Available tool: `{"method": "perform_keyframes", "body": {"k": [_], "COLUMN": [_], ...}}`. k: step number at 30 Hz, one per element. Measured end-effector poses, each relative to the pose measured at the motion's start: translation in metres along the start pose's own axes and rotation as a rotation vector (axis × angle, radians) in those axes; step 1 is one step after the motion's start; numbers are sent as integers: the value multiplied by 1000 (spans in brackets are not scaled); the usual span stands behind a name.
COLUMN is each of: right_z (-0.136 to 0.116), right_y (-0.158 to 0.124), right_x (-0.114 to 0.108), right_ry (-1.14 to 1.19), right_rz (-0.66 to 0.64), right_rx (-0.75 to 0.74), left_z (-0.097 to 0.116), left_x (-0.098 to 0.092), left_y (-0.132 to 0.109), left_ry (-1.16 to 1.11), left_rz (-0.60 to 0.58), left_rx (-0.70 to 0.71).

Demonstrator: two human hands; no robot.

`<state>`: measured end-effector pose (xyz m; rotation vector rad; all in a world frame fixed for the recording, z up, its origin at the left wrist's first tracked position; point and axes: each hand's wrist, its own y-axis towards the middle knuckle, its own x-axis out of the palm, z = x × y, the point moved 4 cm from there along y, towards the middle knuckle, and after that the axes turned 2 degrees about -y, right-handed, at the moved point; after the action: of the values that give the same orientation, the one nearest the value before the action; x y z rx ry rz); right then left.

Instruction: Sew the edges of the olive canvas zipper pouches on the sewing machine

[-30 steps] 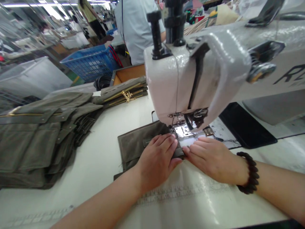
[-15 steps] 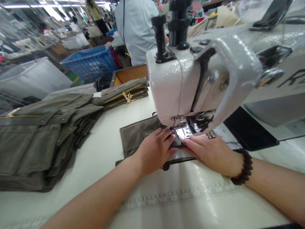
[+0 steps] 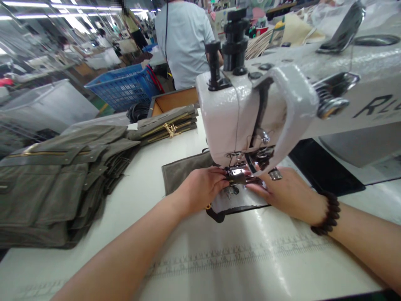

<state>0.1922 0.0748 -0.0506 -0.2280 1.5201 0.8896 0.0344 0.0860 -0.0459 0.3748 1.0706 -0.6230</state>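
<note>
An olive fabric piece (image 3: 188, 166) lies under the head of a white sewing machine (image 3: 219, 121). My left hand (image 3: 200, 188) is closed on the piece's near edge, left of the presser foot, thumb and fingers together. On the other side of the foot, my right hand (image 3: 285, 190) grips the same edge between thumb and fingers; the machine's guard partly hides its fingertips. A dark folded strip with a small label (image 3: 235, 179) runs between the two hands, beside the lit needle area. The metal needle plate (image 3: 242, 202) shows below it.
A thick stack of olive fabric pieces (image 3: 59, 184) lies at left. Behind it are more pieces with gold zippers (image 3: 171, 127). A black phone-like slab (image 3: 326, 167) rests under the machine arm. A ruler scale (image 3: 232, 258) runs along the table front. A blue basket (image 3: 125, 85) and a seated person (image 3: 186, 42) are beyond.
The fabric has shifted at the needle; its label, earlier left of my left hand, now shows between my hands. More metal plate is uncovered. My right hand sits slightly further right, and the view has tilted.
</note>
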Motion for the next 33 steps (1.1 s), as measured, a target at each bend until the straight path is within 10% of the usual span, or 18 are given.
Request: {"method": "perform_keyframes", "body": {"k": [27, 33], "right_z": [14, 3], "right_y": [12, 4], "right_x": [-18, -18], "right_ry": [496, 321], "right_rz": [-504, -332], "right_rx": [-196, -205], "left_z": [6, 17], "left_x": [8, 16], "left_y": [-13, -16], "left_ry": [266, 443], "left_rz": [29, -4], "left_rx": [108, 247]}}
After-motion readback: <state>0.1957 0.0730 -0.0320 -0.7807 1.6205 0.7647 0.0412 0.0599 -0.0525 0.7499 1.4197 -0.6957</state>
